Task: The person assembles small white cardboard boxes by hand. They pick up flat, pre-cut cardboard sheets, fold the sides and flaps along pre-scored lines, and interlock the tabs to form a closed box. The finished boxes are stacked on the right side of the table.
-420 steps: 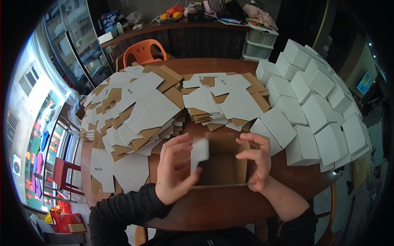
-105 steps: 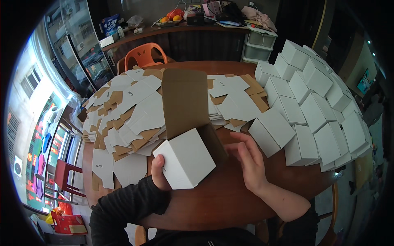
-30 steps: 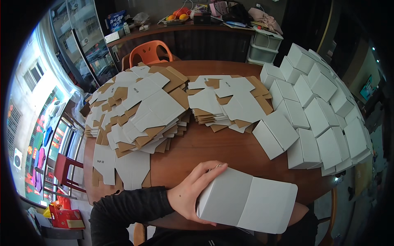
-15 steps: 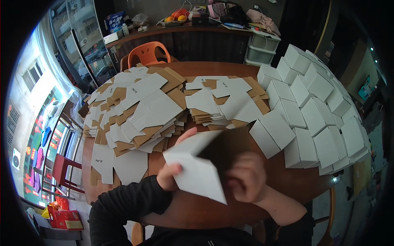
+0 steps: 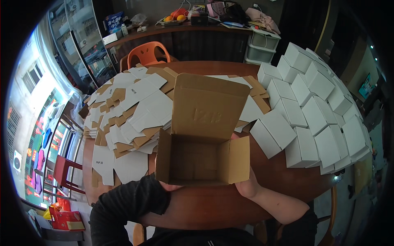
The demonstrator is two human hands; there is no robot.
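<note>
A small cardboard box (image 5: 205, 106) is held up over the near middle of the table, its brown inside facing me. Its lid stands raised at the back, and both side flaps stick out from the walls. My left hand (image 5: 170, 187) supports the box at its lower left; most of its fingers are hidden behind the cardboard. Around the right side is my right hand (image 5: 247, 186), with fingertips showing behind the right flap. The box hides the rest of those fingers.
Flat, unfolded white-and-brown box blanks (image 5: 135, 92) lie in heaps on the left and middle of the brown table (image 5: 197, 209). A tall stack of closed white boxes (image 5: 316, 115) stands on the right. An orange chair (image 5: 148, 52) is behind the far edge.
The box has been turned so its opening faces me and its lid is up. My right hand has moved from near the opening to the box's right side.
</note>
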